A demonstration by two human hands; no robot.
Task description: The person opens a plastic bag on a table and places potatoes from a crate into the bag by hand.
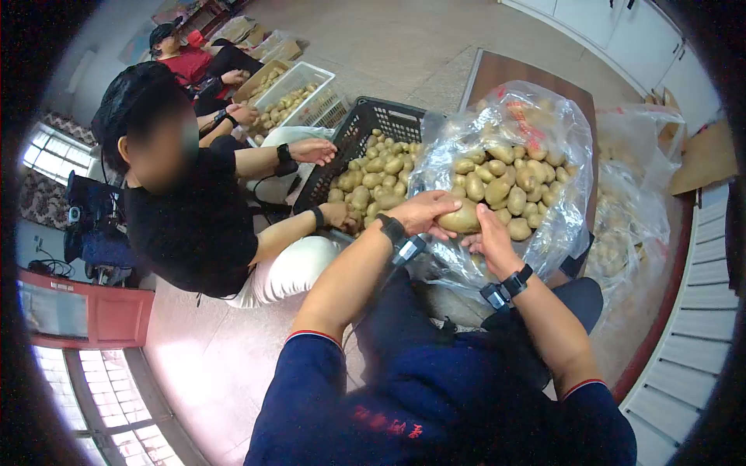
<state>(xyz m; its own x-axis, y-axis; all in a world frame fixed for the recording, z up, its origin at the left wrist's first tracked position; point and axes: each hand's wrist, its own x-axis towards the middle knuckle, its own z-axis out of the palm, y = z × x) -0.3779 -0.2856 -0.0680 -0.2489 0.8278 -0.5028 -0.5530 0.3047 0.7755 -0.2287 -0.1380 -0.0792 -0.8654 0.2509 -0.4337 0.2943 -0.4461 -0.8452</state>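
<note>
Clock positions read from the held potato, 12 o'clock toward the top of the view.

At 1 to 2 o'clock, far side: white cabinets [622,39]. At 9 o'clock: co-worker in black [183,225], seated beside the black crate, one hand open near its rim, the other down at the potatoes inside. At 10 o'clock, farther out: co-worker in red [190,66], seated. At 1 o'clock: brown board [540,70], lying beneath the clear bag [571,128], opened wide and filled with loose potatoes [501,186]. At 3 o'clock: second plastic bag [649,186], with rounded items dimly visible through the film. At 10 o'clock, just beside the clear bag: black crate [373,113], holding more potatoes. Same bearing, farther out: white crate [322,74], also loaded, next to a cardboard box [250,87].

At 9 o'clock, in contact: left hand [423,213], closed on one end of the potato, thumb on top, fingers curled beneath. At 4 o'clock: right hand [493,242], thumb against the opposite end, fingers bent below. Fitted on each wrist: dark band with small device. Gripped between both hands, over the near side of the clear bag: held potato [460,218].
</note>
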